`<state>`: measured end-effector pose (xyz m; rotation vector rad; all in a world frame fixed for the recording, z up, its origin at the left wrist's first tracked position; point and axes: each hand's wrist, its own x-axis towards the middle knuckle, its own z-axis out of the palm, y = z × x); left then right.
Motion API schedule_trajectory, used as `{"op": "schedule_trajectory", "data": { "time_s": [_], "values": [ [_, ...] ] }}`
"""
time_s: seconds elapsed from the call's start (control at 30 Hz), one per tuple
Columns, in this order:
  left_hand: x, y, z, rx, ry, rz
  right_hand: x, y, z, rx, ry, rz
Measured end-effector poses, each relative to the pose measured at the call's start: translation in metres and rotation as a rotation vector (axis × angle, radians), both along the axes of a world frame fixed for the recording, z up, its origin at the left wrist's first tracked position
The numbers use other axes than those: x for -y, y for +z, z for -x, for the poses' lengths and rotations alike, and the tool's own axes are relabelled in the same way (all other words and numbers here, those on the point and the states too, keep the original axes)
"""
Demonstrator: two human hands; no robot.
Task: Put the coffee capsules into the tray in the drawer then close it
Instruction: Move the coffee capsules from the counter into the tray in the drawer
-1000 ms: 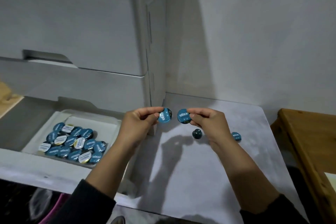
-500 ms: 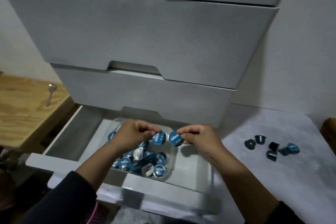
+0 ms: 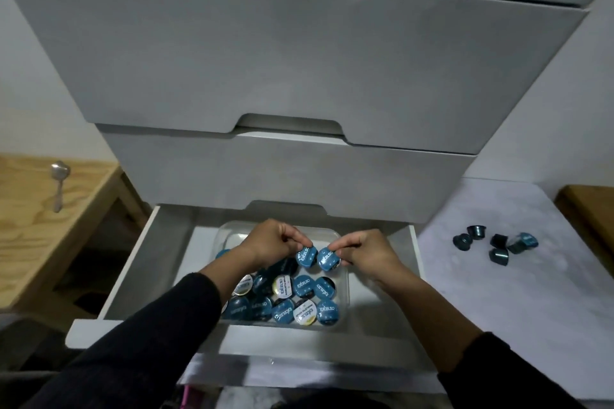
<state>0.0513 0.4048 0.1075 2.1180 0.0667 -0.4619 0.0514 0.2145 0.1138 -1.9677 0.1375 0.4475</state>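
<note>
A person's two hands hover side by side over a clear tray [image 3: 344,279] in the open bottom drawer [image 3: 133,262]; the left hand [image 3: 269,242] pinches one blue coffee capsule [image 3: 306,256], the right hand [image 3: 368,254] pinches another [image 3: 328,259], the two capsules almost touching, not yet let go; the tray already holds many capsules [image 3: 300,285], blue and pale; about five loose capsules [image 3: 495,242] wait on the white surface [image 3: 531,309] to the right, so the task seems well along but unfinished, the drawer not yet closed; a spoon [image 3: 59,183] lies on a wooden table [image 3: 40,226] at left; nothing appears to block the drawer.
</note>
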Motion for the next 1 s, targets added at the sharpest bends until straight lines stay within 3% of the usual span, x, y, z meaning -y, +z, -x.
{"op": "schedule_trajectory", "data": {
  "time_s": [0.57, 1.0],
  "values": [
    [-0.003, -0.033, -0.031, -0.057, -0.122, -0.029, -0.001, -0.021, -0.018, 0.026, 0.073, 0.198],
    [-0.003, -0.043, -0.044, -0.088, -0.177, -0.103, -0.012, -0.034, -0.029, 0.159, 0.266, 0.417]
  ]
}}
